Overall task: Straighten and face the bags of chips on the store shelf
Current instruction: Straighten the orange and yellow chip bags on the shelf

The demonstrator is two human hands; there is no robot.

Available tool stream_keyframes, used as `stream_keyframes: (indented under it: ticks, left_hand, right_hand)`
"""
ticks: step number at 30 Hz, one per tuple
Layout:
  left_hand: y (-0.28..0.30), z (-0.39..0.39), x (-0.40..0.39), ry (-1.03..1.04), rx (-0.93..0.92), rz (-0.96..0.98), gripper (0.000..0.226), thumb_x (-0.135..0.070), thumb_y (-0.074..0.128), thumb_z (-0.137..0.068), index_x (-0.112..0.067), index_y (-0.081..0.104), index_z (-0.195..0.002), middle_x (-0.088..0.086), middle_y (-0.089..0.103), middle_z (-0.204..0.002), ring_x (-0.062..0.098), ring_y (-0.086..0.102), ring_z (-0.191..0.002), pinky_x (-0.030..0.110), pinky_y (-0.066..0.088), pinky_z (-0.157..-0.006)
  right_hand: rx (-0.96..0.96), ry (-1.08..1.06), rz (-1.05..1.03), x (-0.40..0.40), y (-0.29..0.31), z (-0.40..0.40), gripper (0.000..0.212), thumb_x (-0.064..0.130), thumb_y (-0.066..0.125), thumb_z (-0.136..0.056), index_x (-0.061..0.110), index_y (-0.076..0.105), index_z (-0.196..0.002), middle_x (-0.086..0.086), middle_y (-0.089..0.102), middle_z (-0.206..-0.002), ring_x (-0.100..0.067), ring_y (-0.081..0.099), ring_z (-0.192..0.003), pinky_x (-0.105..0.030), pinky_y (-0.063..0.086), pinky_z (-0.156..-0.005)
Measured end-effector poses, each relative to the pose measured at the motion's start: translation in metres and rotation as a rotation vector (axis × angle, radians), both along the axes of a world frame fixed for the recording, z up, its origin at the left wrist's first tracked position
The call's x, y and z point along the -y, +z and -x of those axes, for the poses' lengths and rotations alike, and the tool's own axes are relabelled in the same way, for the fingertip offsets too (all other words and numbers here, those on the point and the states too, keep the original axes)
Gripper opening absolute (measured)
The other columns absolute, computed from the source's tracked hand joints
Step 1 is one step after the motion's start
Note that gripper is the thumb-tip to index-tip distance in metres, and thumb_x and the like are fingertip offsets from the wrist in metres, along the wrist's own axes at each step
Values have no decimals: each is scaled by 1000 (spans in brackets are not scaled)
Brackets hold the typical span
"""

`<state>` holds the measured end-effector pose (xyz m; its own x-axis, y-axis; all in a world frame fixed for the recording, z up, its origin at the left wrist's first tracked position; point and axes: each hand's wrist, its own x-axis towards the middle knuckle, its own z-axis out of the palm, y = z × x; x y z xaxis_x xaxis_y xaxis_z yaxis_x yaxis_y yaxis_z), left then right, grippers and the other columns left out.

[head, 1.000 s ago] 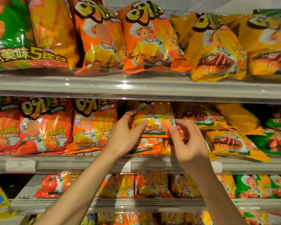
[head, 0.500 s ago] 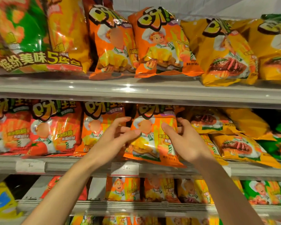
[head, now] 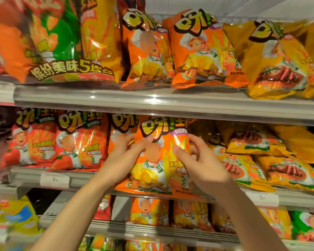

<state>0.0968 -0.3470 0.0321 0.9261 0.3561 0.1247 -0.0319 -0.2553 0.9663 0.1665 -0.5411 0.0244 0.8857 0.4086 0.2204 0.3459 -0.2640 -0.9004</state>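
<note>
- Store shelving fills the view in tiers, with chip bags in orange, red, yellow and green on every level.
- On the middle shelf (head: 170, 113) the hands work at the centre, between the red bags (head: 62, 142) to the left and the yellow bags (head: 272, 160) to the right.
- An orange bag (head: 158, 160) stands there with its printed front to the camera; its long axis runs nearly upright, the top just under the shelf above and the bottom seam over the shelf lip.
- Left hand (head: 123, 160) holds the left edge of the bag, the thumb across the front near the top.
- Right hand (head: 198, 163) grips the right edge, the thumb on the front and the fingers curled behind; both hands are clamped on this one bag, apart by its width.
- I judge the bag sits forward of its row, so the coming move is a short push straight back from the hands, with the axis kept upright.
- Both hands are equally near, one at each side.
- Yellow bags at the right lie tilted and overlapped, and look not yet straightened.
</note>
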Motion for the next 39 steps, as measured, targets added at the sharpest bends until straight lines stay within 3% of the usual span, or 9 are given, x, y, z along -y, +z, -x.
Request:
stream_keyframes:
  ticks: [4, 8, 12, 16, 22, 27, 31, 35, 39]
  left_hand:
    - [-1, 14, -28, 92, 43, 3, 47, -62, 69, -78, -42, 59, -120, -20, 71, -107, -7, 64, -99, 19, 44, -88]
    - [-2, 24, -47, 140, 87, -22, 50, -54, 68, -84, -33, 59, -128, -15, 75, -106, -1, 69, -98, 20, 46, -82]
    - [-2, 30, -53, 138, 113, -1, 27, -41, 65, -92, -36, 60, -117, -26, 74, -93, -9, 69, -85, 9, 47, -70]
    - [-4, 30, -56, 138, 115, 4, 28, -43, 65, -91, -40, 58, -117, -29, 73, -93, -11, 68, -86, 13, 45, -74]
    - [-5, 30, -58, 136, 114, -18, 33, -45, 64, -91, -40, 54, -122, -35, 71, -88, -16, 65, -83, 11, 43, -73]
    - [-5, 29, -58, 130, 116, -17, 31, -42, 64, -92, -38, 55, -121, -33, 71, -83, -17, 65, -79, -1, 43, -59]
    - [-4, 32, -59, 139, 90, -24, 18, -43, 64, -91, -48, 52, -104, -30, 70, -80, -22, 62, -73, 4, 48, -65]
    - [-2, 34, -59, 147, 97, -3, 30, -44, 64, -91, -39, 55, -120, -18, 73, -94, -15, 66, -78, 11, 46, -68]
    - [-1, 35, -58, 151, 91, -24, 24, -40, 62, -93, -40, 52, -115, -22, 67, -94, -23, 61, -70, 2, 43, -61]
  right_hand:
    - [22, 51, 52, -27, 2, 2, 75, 62, 56, -91, 26, 34, -153, 9, 61, -134, -6, 62, -117, -38, 50, -104]
    - [260, -265, 386, -30, 11, -22, 85, 76, 37, -89, 15, 43, -147, -11, 53, -142, -29, 49, -132, -45, 40, -111]
    - [86, -348, 783, -31, 10, -48, 96, 78, 36, -90, 5, 30, -152, -26, 35, -153, -43, 40, -138, -45, 36, -112]
    - [15, -298, 894, -35, 10, -61, 111, 85, 39, -83, 3, 20, -156, -24, 29, -158, -41, 37, -141, -44, 37, -113]
    - [-10, -248, 863, -45, 9, -57, 116, 87, 49, -77, 5, 22, -155, -21, 25, -161, -39, 33, -144, -46, 37, -115]
    - [74, -320, 743, -44, 7, -54, 79, 59, 67, -85, 9, 43, -142, -16, 52, -143, -36, 51, -130, -40, 49, -99]
    - [132, -369, 601, -35, 10, -53, 66, 52, 64, -91, 3, 49, -132, -19, 61, -127, -38, 58, -117, -33, 45, -81]
    - [243, -425, 434, -33, 6, -54, 52, 51, 61, -94, 1, 59, -107, -19, 63, -104, -40, 62, -106, -36, 48, -81]
    - [513, -441, 575, -42, -2, -67, 44, 50, 47, -101, 8, 60, -106, -18, 61, -111, -40, 59, -108, -41, 47, -84]
